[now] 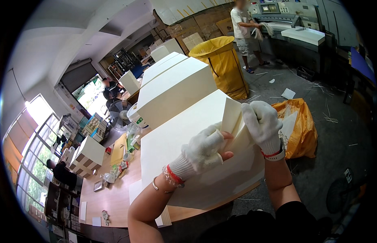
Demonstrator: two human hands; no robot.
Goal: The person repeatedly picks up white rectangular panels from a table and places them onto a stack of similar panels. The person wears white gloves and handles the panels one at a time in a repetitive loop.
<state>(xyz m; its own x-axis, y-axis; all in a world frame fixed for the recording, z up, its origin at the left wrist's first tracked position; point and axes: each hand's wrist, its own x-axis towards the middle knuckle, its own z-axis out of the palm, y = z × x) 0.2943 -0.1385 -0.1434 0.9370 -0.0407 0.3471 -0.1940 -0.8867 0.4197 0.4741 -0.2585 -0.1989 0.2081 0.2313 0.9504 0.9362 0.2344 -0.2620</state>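
Two gloved hands are busy at the near corner of a big stack of cream paper sheets (184, 137). Your left hand (202, 150), in a white knit glove with the fingertips cut off, is curled, and its bare fingertips pinch the lifted corner of some sheets from below. Your right hand (263, 123), in a full white knit glove, is closed over the top of the same bent-up bundle of cream sheets (234, 121). So both hands grip that one bundle, and the two hands sit close, almost touching.

The bundle stands up between your hands. Its free corner points toward 12 o'clock. The rest of the stack lies flat and runs away from your hands toward 10 o'clock, and that is its long way. Your left hand is nearer to the flat part. Your right hand sits at the outer edge, at 3 o'clock from the left.

The stack rests on a long brown wooden table (115, 198) whose rim curves under it.

Farther along, toward 11 o'clock, more tall white paper blocks (172, 87) stand in a row. At 12 o'clock stands a yellow bag bin (225, 60). At 3 o'clock an orange plastic bag (302, 125) lies on the grey floor (338, 101). Far off at 1 o'clock another person (244, 34) stands at a large grey machine (294, 28).
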